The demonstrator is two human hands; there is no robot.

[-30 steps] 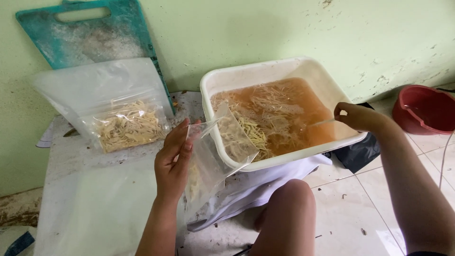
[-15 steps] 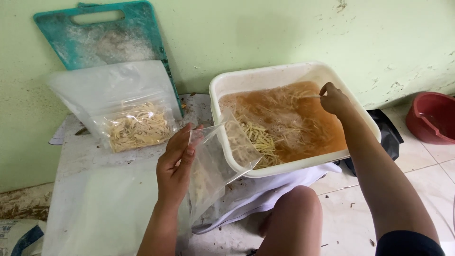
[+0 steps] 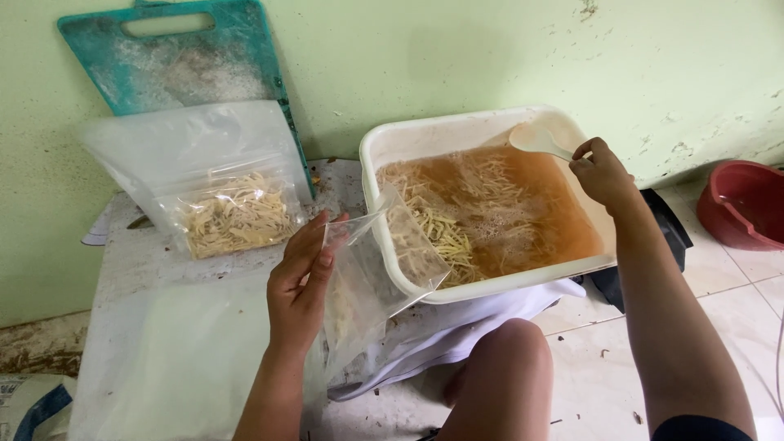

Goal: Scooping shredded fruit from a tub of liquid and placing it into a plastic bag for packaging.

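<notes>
Left hand (image 3: 298, 286) has a clenched grip on a clear bag (image 3: 380, 269); at 2 o'clock, right hand (image 3: 600, 171) grasps a white spoon (image 3: 535, 139) over the tub (image 3: 425, 139).

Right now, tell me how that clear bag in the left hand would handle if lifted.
The clear bag looks thin and creased, so probably floppy. It sags below the left hand, so likely needs support. It appears wet, possibly slippery.

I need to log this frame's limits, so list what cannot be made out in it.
- Head view: the tub's floor is hidden by cloudy brown liquid.
- The clear bag's contents are blurred by the plastic; its lower end is behind the left hand.
- The white spoon's handle end sits inside the right hand.
- The red basin is cut off by the right edge.
</notes>
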